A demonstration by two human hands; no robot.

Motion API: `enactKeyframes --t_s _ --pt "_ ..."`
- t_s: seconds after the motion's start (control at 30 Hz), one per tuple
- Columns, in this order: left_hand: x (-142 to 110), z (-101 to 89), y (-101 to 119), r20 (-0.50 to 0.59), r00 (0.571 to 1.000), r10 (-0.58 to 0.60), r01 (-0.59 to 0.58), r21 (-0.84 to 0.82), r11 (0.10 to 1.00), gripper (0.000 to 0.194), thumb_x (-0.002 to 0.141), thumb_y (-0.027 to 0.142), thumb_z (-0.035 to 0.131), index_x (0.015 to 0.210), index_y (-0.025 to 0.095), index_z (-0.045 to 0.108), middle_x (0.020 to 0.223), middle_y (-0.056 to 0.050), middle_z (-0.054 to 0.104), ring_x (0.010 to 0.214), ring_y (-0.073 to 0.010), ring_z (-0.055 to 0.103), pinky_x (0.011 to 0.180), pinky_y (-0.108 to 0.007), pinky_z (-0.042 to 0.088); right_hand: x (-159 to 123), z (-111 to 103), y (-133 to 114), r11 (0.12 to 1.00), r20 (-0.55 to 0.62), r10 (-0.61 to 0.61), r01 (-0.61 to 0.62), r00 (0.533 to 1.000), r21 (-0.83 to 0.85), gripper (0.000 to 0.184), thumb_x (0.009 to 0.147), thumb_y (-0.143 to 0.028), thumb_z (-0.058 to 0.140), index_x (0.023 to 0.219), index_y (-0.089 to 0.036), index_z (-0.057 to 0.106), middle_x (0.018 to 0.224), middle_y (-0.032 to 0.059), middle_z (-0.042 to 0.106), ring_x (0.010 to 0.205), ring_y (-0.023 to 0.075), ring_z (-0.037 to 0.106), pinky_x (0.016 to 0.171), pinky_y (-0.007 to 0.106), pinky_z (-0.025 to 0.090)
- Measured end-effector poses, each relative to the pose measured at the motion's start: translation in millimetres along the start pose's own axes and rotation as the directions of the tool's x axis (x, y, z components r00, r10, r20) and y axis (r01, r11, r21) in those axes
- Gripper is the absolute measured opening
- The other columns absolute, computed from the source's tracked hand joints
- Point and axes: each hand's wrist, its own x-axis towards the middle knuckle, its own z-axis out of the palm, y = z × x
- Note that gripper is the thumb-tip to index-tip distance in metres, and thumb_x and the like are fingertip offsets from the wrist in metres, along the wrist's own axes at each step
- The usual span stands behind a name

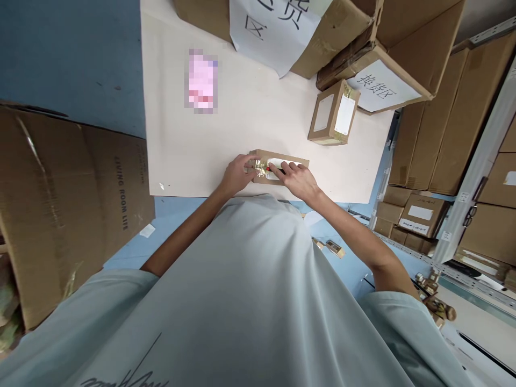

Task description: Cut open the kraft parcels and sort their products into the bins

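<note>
A small cardboard box (263, 152) lies near the front edge of the white table, with shiny clear tape over its left end and a white label on top. My left hand (238, 174) grips that taped end, thumb and fingers around it. Over the label, my right hand (297, 178) is closed on a small black box cutter (269, 169) with a red part, its index finger stretched along it towards the tape. Most of the cutter is hidden under the fingers.
Another labelled cardboard box (334, 114) stands at the right of the table (250, 107). Large cartons (349, 35) with handwritten paper signs line the back. A blurred pink item (201, 81) lies at the left. Shelves of cartons (439, 118) stand to the right; a big carton (76, 204) is left.
</note>
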Motion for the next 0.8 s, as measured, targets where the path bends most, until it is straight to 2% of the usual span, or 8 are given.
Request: enactKeyframes --t_s 0.17,0.43,0.63,0.8 --pt "-0.2 -1.1 2.3 -0.009 1.0 -0.011 0.011 0.011 1.0 0.051 0.091 0.028 0.077 0.141 0.027 0.078 0.15 -0.008 0.074 0.123 -0.0314 0.079 0.103 -0.043 0.067 1.3 -6.3 6.1 0.999 0.003 -0.03 0.03 1.0 -0.024 0.069 0.11 -0.002 0.027 0.176 -0.016 0.043 0.136 0.0223 0.072 0.114 0.0326 0.065 0.089 0.043 0.047" --pt "-1.6 2.7 3.7 -0.079 0.997 -0.023 0.027 0.053 0.998 0.05 0.09 0.031 0.08 0.139 0.027 0.079 0.149 -0.007 0.076 0.12 -0.031 0.079 0.107 -0.046 0.065 -7.5 -6.3 30.5 0.995 0.049 -0.084 0.086 0.995 -0.054 0.064 0.112 -0.002 0.026 0.171 -0.012 0.046 0.134 0.0242 0.073 0.112 0.0324 0.07 0.084 0.041 0.045" --pt "-5.1 5.3 14.4 -0.112 0.991 -0.069 0.077 0.065 0.995 0.049 0.09 0.034 0.08 0.139 0.028 0.079 0.147 -0.007 0.077 0.118 -0.0305 0.078 0.106 -0.047 0.064 -38.1 20.3 75.7 0.999 0.088 -0.032 0.035 0.996 -0.038 0.063 0.112 -0.002 0.031 0.171 -0.015 0.048 0.142 0.0249 0.072 0.115 0.0322 0.072 0.083 0.039 0.043" --pt "-6.1 28.3 29.0 -0.129 0.985 -0.113 0.127 0.112 0.986 0.049 0.089 0.032 0.079 0.137 0.027 0.079 0.147 -0.007 0.078 0.115 -0.0306 0.079 0.106 -0.048 0.064 -65.5 44.1 107.4 0.999 0.115 -0.048 0.047 0.992 0.008 0.072 0.108 0.001 0.038 0.177 -0.018 0.042 0.151 0.0245 0.07 0.115 0.0316 0.074 0.081 0.039 0.044"
